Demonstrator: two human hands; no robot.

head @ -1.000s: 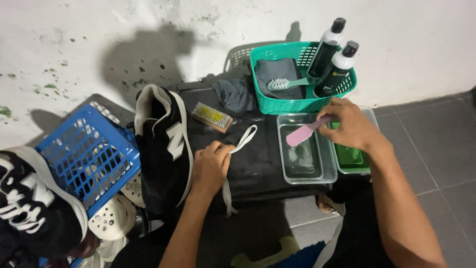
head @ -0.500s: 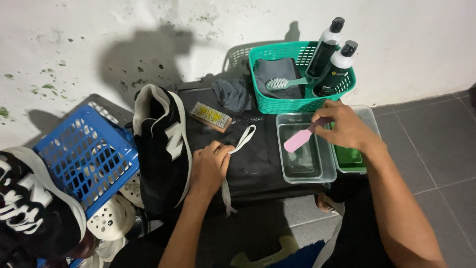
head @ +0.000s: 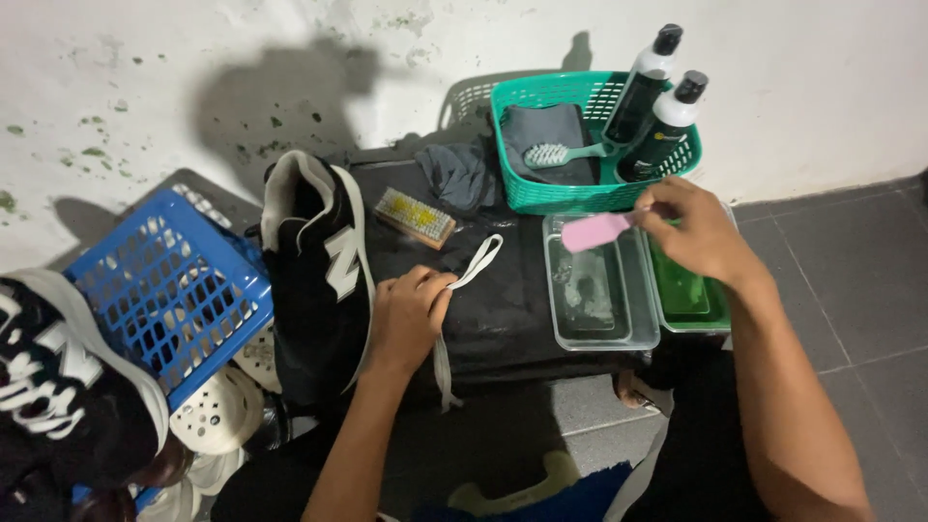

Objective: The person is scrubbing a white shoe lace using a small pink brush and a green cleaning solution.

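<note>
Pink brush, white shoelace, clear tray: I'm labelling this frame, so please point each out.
pink brush (head: 594,231), head view, on its pink body.
white shoelace (head: 480,261), head view, on its upper flat strip.
clear tray (head: 559,329), head view, on its left wall.

Blue plastic basket (head: 164,290) at 9 o'clock, black-and-white shoe (head: 53,387) at 8 o'clock beside it. Green basket (head: 541,193) at 1 o'clock against the wall, holding two black-capped bottles (head: 650,92), a green-handled brush (head: 565,153) and a dark cloth (head: 551,130). Wooden brush (head: 414,217) near 12 o'clock.
</note>
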